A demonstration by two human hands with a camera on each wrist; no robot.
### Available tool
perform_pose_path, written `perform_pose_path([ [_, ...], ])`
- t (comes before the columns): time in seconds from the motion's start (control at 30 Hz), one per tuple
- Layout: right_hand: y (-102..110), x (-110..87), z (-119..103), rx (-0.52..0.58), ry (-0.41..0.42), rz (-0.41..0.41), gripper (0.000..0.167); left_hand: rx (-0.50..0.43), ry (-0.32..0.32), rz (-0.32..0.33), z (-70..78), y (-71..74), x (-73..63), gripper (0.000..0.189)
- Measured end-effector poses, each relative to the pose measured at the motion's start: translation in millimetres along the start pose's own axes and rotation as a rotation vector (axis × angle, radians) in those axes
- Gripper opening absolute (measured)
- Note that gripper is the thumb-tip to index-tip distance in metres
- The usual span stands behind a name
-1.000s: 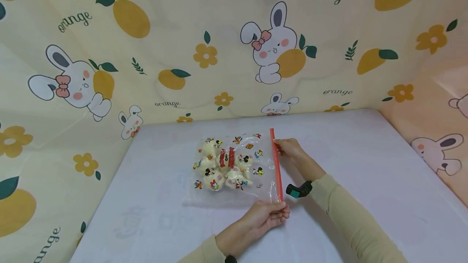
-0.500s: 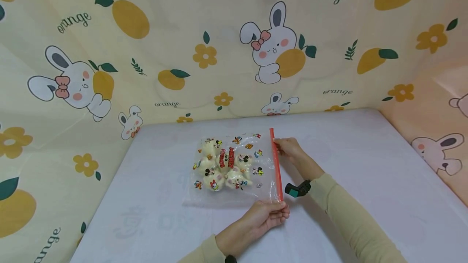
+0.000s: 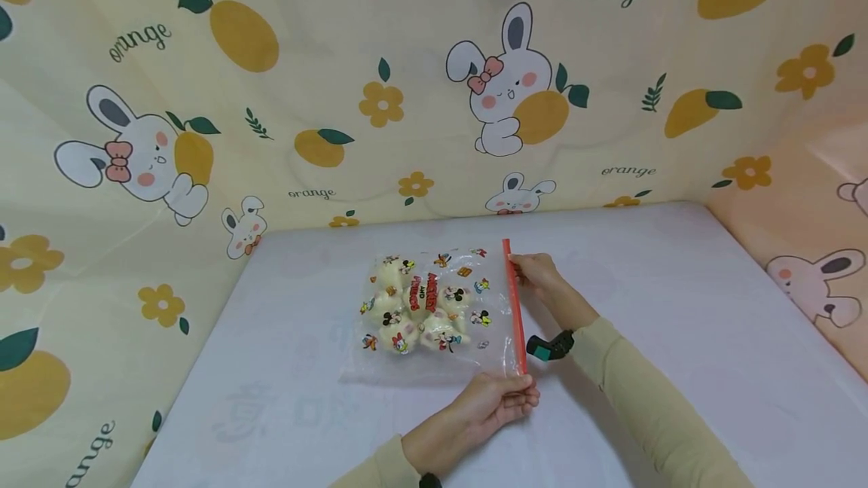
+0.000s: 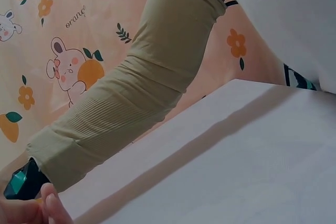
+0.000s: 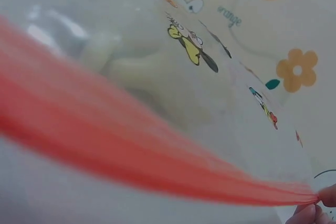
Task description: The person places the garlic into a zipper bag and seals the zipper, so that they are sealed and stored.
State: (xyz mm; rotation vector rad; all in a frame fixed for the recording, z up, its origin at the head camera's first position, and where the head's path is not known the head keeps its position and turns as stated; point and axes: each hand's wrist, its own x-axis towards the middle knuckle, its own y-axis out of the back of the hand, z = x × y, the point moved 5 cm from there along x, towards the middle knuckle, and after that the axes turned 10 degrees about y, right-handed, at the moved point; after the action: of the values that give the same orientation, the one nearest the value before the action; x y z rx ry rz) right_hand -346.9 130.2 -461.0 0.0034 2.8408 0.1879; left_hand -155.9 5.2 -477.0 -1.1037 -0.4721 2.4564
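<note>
A clear zip bag point(image 3: 491, 352) printed with cartoon characters lies on the table, its red zip strip point(image 3: 514, 300) along the right side. Inside it are several pale cream, rounded pieces point(image 3: 400, 333). My left hand point(image 3: 478, 409) pinches the near end of the strip between thumb and fingers. Toward the far end, my right hand point(image 3: 542, 281) grips the strip. Close up in the right wrist view, the red strip point(image 5: 131, 145) stretches across to the pinching fingertips point(image 5: 307, 214). Only a few left fingers point(image 4: 52, 205) show in the left wrist view.
The white table point(image 3: 285, 337) ends at a back wall of fabric point(image 3: 420, 96) printed with rabbits and oranges. A similar fabric side wall point(image 3: 800, 232) stands at the right. A dark device point(image 3: 551, 346) is worn on the right wrist.
Very little differs. My right hand has shifted slightly up along the red strip, while the left hand and the bag stay in place.
</note>
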Motion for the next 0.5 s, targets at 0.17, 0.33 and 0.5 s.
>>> perform_pose_path([
  [0.17,4,4.6,-3,0.005,0.004,0.021,0.043,-0.008,0.001,0.001,1.0,-0.7,3.6,0.02],
  [0.33,10,11.1,-3,0.038,-0.002,0.026,0.044,-0.003,-0.016,0.006,0.3,-4.4,5.5,0.019],
  [0.5,13,14.9,-1,0.039,-0.019,0.022,0.039,-0.002,-0.038,0.001,0.5,-8.9,7.0,0.02],
])
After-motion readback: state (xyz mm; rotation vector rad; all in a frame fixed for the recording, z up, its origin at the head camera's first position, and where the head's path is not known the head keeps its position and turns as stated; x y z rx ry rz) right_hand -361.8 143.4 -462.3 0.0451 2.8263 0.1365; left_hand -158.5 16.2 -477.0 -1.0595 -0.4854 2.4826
